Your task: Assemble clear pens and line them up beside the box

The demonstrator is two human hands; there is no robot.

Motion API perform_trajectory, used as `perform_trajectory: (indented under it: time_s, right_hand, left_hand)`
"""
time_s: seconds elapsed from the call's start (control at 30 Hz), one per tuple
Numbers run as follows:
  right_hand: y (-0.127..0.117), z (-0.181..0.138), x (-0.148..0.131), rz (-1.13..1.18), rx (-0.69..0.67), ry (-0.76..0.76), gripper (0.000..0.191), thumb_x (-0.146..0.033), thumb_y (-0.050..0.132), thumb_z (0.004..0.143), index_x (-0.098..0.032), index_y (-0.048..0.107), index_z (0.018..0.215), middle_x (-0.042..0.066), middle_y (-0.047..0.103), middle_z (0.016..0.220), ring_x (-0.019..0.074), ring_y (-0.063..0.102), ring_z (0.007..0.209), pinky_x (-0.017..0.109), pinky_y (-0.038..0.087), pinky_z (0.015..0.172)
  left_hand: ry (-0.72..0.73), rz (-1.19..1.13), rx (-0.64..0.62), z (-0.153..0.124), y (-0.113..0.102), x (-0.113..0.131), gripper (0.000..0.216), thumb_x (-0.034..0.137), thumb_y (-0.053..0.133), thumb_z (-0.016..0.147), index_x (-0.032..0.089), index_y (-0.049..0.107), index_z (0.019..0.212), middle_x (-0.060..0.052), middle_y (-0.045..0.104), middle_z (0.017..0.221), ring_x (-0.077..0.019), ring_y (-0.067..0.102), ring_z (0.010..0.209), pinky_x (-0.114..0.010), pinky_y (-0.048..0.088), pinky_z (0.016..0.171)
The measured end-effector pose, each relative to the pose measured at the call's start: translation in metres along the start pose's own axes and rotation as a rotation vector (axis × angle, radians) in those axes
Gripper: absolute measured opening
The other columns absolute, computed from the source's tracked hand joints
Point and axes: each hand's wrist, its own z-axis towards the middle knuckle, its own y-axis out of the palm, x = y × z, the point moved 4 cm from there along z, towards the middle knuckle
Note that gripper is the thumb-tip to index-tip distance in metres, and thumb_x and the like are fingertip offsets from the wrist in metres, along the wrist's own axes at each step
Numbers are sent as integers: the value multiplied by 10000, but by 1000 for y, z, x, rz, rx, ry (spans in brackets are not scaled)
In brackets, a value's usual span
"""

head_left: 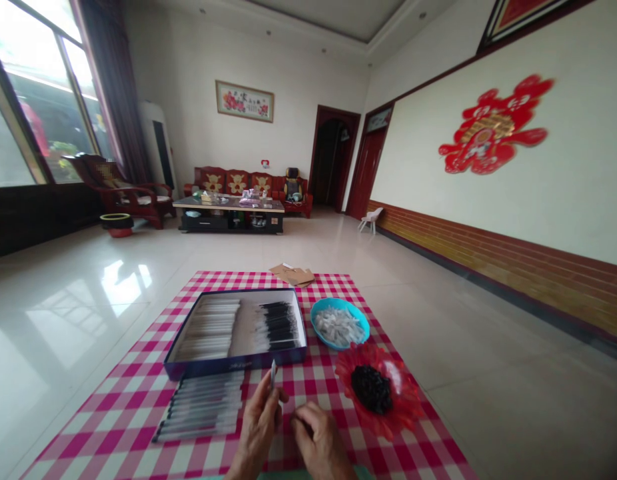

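Note:
My left hand (261, 415) is closed around a slim pen (273, 375), whose pale pointed end sticks up past the fingers. Close beside it, my right hand (317, 432) has its fingers curled and pressed together; what they hold, if anything, is hidden. Left of my hands lies a row of clear pen barrels with dark ends (201, 408). Behind them, a shallow dark-blue box (236, 363) contains white tubes (208, 328) on the left and thin black-and-clear refills (279, 325) on the right.
A turquoise bowl (364, 325) of small translucent pieces stands right of the box. Nearer is a red flower-shaped bowl (406, 393) with small black pieces. Brown cardboard pieces (293, 275) lie at the far edge of the checked tablecloth (123, 393). A coffee table (231, 223) stands across the room.

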Motion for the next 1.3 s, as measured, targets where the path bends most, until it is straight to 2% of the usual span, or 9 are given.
perform_trajectory:
  time_s: [0.07,0.17,0.27,0.43,0.53,0.7,0.97,1.17,1.3]
  right_hand:
    - [-19,8,-3,-87,69,-36,215,-183,475,847,-200,684,799,40,656,754,167,619,698,247,456,639]
    - [-60,34,1,-233,174,-67,214,-211,476,863,-209,689,875,51,675,799,177,635,744,261,480,684]
    - [-101,75,23,-559,178,-10,243,-203,465,859,-210,701,916,56,699,881,180,650,829,274,494,770]
    - [-142,139,84,-753,119,150,228,-70,530,785,-165,712,884,89,710,877,210,654,875,319,490,823]
    - [-143,157,114,-829,32,240,114,-153,604,826,-148,677,914,79,688,911,190,647,856,331,510,793]
    - [-135,165,137,-909,-22,329,214,-329,561,899,-166,608,1030,43,635,1026,157,627,847,340,529,741]
    - [-142,153,117,-921,98,246,93,-145,574,807,-170,661,830,114,679,886,214,634,876,286,449,739]
    - [-149,139,73,-753,176,176,251,-126,521,808,-126,639,1030,144,691,994,238,648,910,316,465,797]
    - [-119,105,35,-512,191,134,316,-316,435,894,-177,596,1127,69,715,962,191,675,840,274,517,734]
  left_hand:
    - [157,228,-30,-1,-3,-2,487,526,557,840,189,619,1186,-2,636,654,-95,547,479,-184,456,467]
    - [454,580,-120,-6,1,2,328,380,461,927,244,625,1176,-39,681,814,-141,643,672,-209,517,626]
    - [649,811,-124,-13,4,7,305,291,424,945,255,598,1193,-55,668,843,-163,654,755,-217,527,666]
    - [728,946,-114,-15,4,9,279,251,405,948,226,582,1162,-57,649,813,-175,641,735,-236,528,650]
    - [745,951,-110,-15,4,12,276,239,399,947,220,571,1162,-53,641,790,-172,635,715,-236,526,638]
    - [730,945,-118,-17,7,19,265,219,390,946,220,569,1142,-37,623,745,-163,617,668,-226,506,591]
    - [664,952,-160,-18,8,17,258,195,407,936,216,563,1139,-41,621,770,-170,615,689,-248,495,620]
    - [658,936,-174,-17,6,14,312,178,399,930,214,528,1212,-53,638,824,-180,626,733,-262,507,656]
    - [670,914,-194,-19,6,16,387,156,361,929,222,476,1293,-45,624,799,-173,612,695,-253,500,624]
